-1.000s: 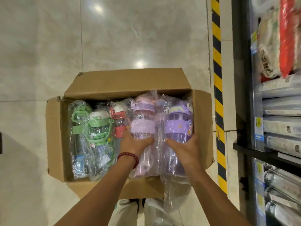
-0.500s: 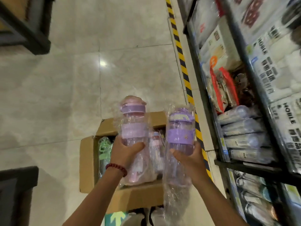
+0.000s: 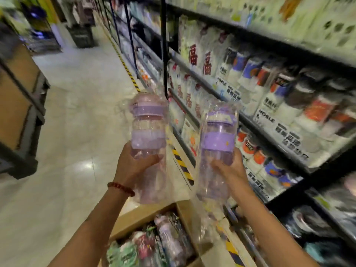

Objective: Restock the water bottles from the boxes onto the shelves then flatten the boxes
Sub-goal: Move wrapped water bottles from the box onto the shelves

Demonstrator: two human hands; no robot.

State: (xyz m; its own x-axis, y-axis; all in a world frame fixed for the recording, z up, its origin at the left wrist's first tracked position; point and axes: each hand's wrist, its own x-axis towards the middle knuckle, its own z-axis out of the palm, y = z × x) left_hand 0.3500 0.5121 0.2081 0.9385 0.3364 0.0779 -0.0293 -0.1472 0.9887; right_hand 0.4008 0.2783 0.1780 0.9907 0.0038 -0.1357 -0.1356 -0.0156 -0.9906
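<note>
Above the open cardboard box, the left hand clamps a pink-lidded water bottle and the right hand a purple one, both beside the shelves; loose slippery plastic wrap could let either slide free.

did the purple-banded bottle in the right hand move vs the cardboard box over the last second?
Yes. The purple-banded clear plastic bottle, gripped by the right hand, was down inside the open cardboard box; now it is up, clear of the box, beside the shelves.

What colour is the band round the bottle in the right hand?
Purple, on a clear bottle held in the right hand; the head view shows it.
</note>
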